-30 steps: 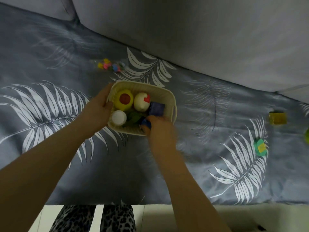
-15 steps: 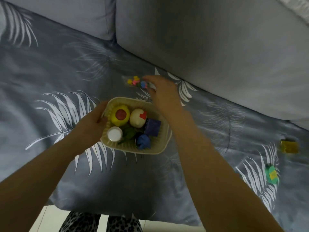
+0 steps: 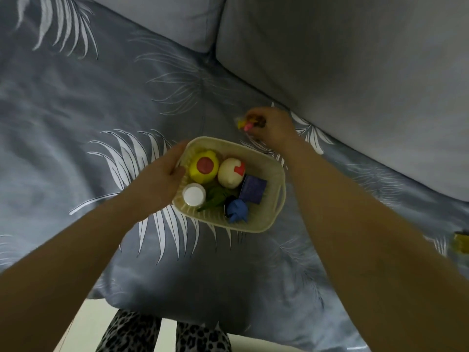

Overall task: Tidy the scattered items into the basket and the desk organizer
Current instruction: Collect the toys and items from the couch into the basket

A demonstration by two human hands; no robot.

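Observation:
A cream plastic basket (image 3: 275,199) rests on the grey leaf-print cover. Inside lie a yellow toy with a red disc (image 3: 203,166), a cream ball with a red mark (image 3: 230,173), a white-capped bottle (image 3: 194,194), a green toy (image 3: 215,196), a purple box (image 3: 252,189) and a blue toy (image 3: 236,210). My left hand (image 3: 158,181) grips the basket's left rim. Beyond the basket, my right hand (image 3: 272,127) is closed on a small clear bag of coloured pieces (image 3: 243,123), yellow and pink showing.
Grey sofa back cushions (image 3: 355,72) rise right behind my right hand. A yellow item (image 3: 462,241) lies at the right edge of the cover. The seat's front edge and a pale floor are below, with legs in patterned trousers (image 3: 142,334).
My right hand left the basket after dropping the blue toy in, reached past the far rim and closed on the small bag. The left hand stayed on the basket.

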